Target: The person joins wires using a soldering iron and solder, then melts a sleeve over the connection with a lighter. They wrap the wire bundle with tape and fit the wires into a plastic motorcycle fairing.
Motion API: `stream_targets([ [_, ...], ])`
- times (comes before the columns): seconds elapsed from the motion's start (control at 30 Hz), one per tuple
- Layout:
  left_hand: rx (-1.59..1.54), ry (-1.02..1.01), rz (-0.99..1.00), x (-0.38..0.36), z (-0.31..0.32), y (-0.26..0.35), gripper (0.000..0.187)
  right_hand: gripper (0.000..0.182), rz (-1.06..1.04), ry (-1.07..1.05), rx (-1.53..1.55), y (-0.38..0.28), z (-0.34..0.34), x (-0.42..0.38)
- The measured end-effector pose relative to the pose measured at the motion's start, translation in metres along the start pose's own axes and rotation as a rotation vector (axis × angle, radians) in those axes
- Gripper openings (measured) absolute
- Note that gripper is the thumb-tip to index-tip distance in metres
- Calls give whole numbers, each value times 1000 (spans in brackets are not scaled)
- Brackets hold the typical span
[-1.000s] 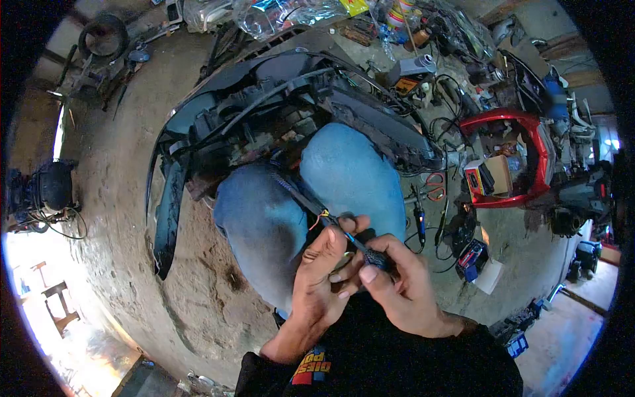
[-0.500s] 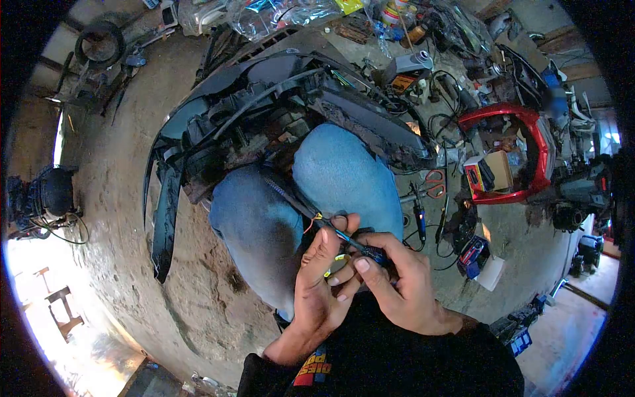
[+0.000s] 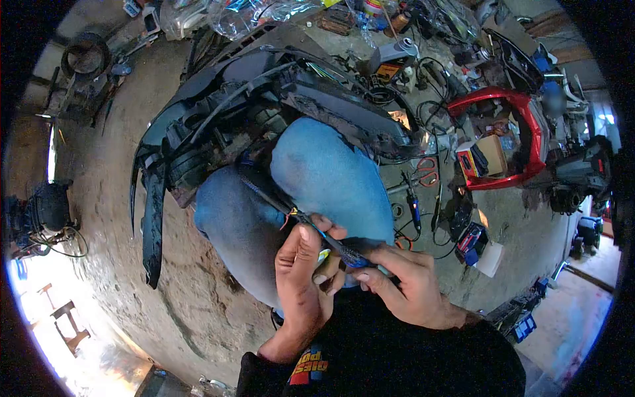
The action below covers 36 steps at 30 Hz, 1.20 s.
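A dark cable bundle [image 3: 259,188] in braided sleeving runs down between the jeans-clad knees to my hands. Thin orange and yellow wires [image 3: 291,213] stick out of it just above my left hand. My left hand [image 3: 301,281] is closed, pinching the bundle between thumb and fingers. A small yellow-green item [image 3: 323,256], of a kind I cannot make out, shows among its fingers. The braided sleeve [image 3: 352,257] widens between the hands, bluish at its end. My right hand [image 3: 413,284] pinches the bundle at that end with thumb and fingertips.
A large black vehicle fairing [image 3: 225,99] lies on the floor just beyond the knees. To the right are red-handled scissors [image 3: 428,173], a blue-black pen-like tool [image 3: 413,208], an open box [image 3: 488,157] and a red fairing piece [image 3: 539,135]. A grey bottle [image 3: 391,59] stands farther back.
My right hand has shifted slightly right, away from the left, and more of the braided sleeve shows between them. Both hands keep hold of the bundle. The whole view has shifted slightly.
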<state>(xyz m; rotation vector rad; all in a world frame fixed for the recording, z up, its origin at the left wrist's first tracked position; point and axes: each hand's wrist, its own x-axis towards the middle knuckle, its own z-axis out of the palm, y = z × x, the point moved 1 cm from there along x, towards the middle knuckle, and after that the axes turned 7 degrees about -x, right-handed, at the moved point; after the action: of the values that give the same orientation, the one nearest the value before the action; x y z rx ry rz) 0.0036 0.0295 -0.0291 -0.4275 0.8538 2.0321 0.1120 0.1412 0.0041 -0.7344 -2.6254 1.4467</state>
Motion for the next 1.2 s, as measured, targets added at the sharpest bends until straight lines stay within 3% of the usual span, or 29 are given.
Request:
stream_targets([
  [0.07, -33, 19, 11, 2, -3, -6, 30, 22, 134, -76, 92, -2, -1, -5],
  [0.27, 39, 21, 32, -4, 0, -10, 34, 19, 25, 65, 65, 1, 5, -7],
  [0.4, 204, -153, -63, -13, -3, -4, 37, 21, 113, -36, 96, 5, 1, -10],
  [0.53, 143, -134, -75, -12, -6, -11, 32, 20, 131, -51, 97, 5, 2, -11],
  [0.93, 118, -69, 232, -7, -6, -26, 27, 18, 44, 93, 121, 3, 22, -15],
  [1.07, 117, -48, 240, -6, -9, -29, 26, 18, 93, 62, 115, 1, 21, -15],
  [1.2, 238, -61, 425, -3, -11, -33, 26, 18, 179, -74, 80, 0, 16, -14],
])
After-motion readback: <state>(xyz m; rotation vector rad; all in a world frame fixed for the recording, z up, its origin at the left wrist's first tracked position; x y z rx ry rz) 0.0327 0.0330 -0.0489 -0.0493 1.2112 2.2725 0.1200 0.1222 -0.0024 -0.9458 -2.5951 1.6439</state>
